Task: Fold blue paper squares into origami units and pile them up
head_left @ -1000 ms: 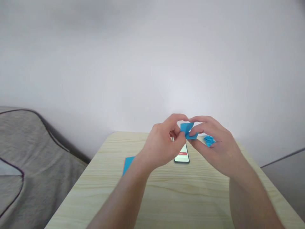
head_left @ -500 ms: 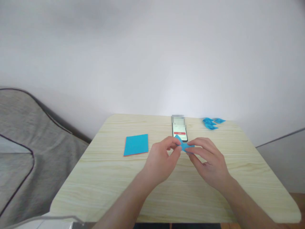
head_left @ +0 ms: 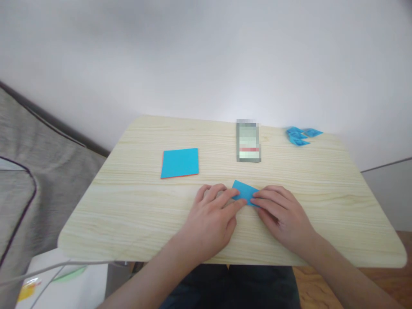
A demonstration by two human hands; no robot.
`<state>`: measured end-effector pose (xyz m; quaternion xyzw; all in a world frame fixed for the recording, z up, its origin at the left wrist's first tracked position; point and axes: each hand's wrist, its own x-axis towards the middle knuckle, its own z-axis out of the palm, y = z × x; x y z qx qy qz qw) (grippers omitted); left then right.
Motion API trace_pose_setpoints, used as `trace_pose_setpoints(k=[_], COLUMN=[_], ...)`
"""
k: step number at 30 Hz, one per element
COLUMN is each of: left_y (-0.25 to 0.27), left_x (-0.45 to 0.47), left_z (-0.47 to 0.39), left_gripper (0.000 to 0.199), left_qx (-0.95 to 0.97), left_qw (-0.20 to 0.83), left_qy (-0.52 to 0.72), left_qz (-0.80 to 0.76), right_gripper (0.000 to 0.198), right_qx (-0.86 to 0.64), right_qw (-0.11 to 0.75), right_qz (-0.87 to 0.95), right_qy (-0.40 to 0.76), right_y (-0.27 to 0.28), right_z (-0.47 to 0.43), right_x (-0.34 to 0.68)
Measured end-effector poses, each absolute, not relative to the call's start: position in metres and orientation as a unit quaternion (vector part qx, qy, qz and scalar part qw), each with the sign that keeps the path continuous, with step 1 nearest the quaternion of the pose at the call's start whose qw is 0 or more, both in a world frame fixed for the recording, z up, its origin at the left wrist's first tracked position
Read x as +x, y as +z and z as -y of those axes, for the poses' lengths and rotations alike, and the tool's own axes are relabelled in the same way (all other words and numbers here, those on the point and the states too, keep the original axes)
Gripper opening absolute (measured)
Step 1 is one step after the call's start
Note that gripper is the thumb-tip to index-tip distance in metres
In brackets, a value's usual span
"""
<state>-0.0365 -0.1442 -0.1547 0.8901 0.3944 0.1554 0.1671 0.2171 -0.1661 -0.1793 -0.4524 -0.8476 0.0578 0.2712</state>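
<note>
A small folded piece of blue paper (head_left: 245, 191) lies on the table between my two hands. My left hand (head_left: 212, 214) is palm down with its fingers spread, and two fingertips press on the paper's left part and near edge. At the paper's right end, my right hand (head_left: 283, 214) pinches it, fingers on top and thumb low at the near side. The tips under the paper are hidden. To the left, a stack of square blue paper (head_left: 180, 163) with a red edge lies flat.
A phone (head_left: 248, 141) with a blurred screen lies towards the back of the wooden table (head_left: 128, 206). Several folded blue paper pieces (head_left: 298, 136) sit at the back right. The white wall (head_left: 206, 64) rises behind; grey fabric (head_left: 58, 171) stands at the left.
The folded paper has come down from between my fingers onto the table and looks flatter. My left hand has gone from pinching to spread fingers. The view has tilted downward.
</note>
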Motion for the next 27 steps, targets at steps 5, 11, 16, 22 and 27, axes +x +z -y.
trace_pose_setpoints(k=[5, 11, 16, 22, 27], left_y=[-0.155, -0.152, -0.150, -0.150, -0.151], left_x=[-0.039, -0.040, -0.040, -0.040, -0.040], left_z=[0.143, 0.143, 0.140, 0.138, 0.138], left_gripper=[0.035, 0.033, 0.034, 0.033, 0.034], left_qx=[0.888, 0.882, 0.881, 0.882, 0.891], left_qw=[0.178, 0.193, 0.205, 0.213, 0.210], left_qy=[0.159, 0.160, 0.155, 0.147, 0.145], left_qz=[-0.394, -0.398, -0.397, -0.394, -0.376], right_gripper=[0.024, 0.018, 0.007, 0.005, 0.006], right_qx=[-0.469, -0.492, -0.522, -0.547, -0.545], right_qw=[0.265, 0.253, 0.261, 0.269, 0.241], right_qz=[0.837, 0.818, 0.793, 0.774, 0.789], right_qy=[0.101, 0.157, 0.175, 0.170, 0.153], right_y=[-0.175, -0.164, -0.162, -0.165, -0.162], right_z=[0.166, 0.156, 0.147, 0.143, 0.140], right_x=[0.217, 0.215, 0.209, 0.204, 0.203])
